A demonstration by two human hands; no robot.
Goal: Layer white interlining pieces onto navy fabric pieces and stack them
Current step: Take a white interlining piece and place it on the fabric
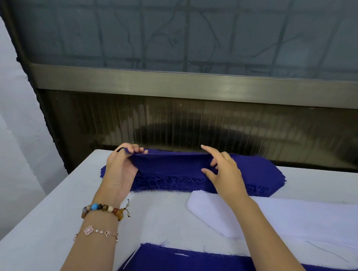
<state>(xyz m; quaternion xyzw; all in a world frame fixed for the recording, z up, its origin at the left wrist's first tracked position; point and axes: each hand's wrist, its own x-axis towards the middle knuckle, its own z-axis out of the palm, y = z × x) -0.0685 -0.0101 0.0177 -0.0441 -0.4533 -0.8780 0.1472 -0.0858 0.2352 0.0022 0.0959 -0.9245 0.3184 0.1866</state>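
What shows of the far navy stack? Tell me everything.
The navy stack is a thick pile of dark blue woven pieces, long with angled ends, its near edge fringed with loose threads. It lies flat at the far edge of the white table. The left hand pinches the top piece by its left end, lifting it; the right hand touches that piece mid-length. The white interlining pile lies just in front.

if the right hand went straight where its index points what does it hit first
Probably the ribbed glass panel: the right hand points just over the lifted navy piece; depth unclear.
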